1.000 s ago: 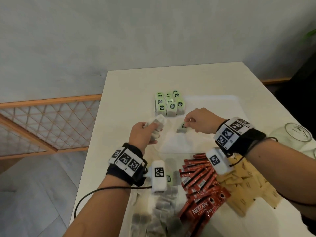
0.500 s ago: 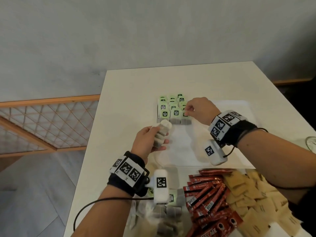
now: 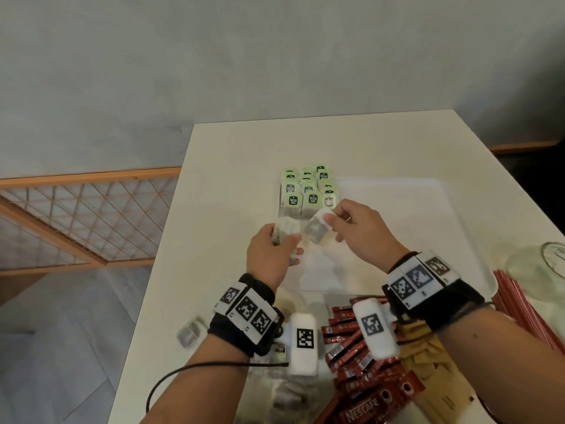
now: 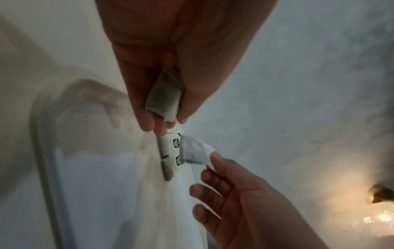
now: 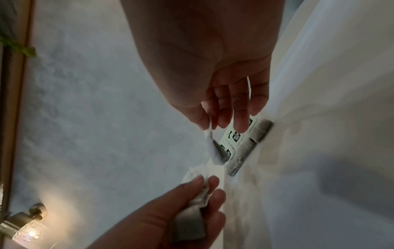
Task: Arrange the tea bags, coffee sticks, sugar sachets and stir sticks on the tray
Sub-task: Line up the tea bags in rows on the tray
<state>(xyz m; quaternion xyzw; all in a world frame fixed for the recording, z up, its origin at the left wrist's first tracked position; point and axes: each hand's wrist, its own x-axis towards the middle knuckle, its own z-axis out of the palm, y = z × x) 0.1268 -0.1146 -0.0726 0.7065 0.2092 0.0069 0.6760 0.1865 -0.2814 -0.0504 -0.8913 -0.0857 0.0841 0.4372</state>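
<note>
Right now a single tea bag [image 3: 316, 229] hangs pinched by its white top edge btwn thumb and forefinger of the right hand [image 3: 360, 231], other fingers loosely spread, just above the tray [image 3: 428, 215] at its 9 o'clock side. Left hand [image 3: 272, 255] sits at 9 o'clock of that bag, fingers curled round a small stack of tea bags [image 3: 286, 234], clamped tight; wrist view shows one grey bag [image 4: 165, 96] wedged btwn thumb and fingers. At 12 o'clock of both hands, rows of tea bags [image 3: 308, 191] w/ green tags lie laid out on the tray's far-left corner; tag print too small to read. At 6 o'clock, near the wrists, red coffee sticks [image 3: 363, 377] marked "NESCAFE", brown sugar sachets [image 3: 434, 381] at their 3 o'clock. Red-striped stir sticks [image 3: 526, 310] lie at 3 o'clock by a glass jar [image 3: 538, 267]. All on a white table [image 3: 232, 166].
</note>
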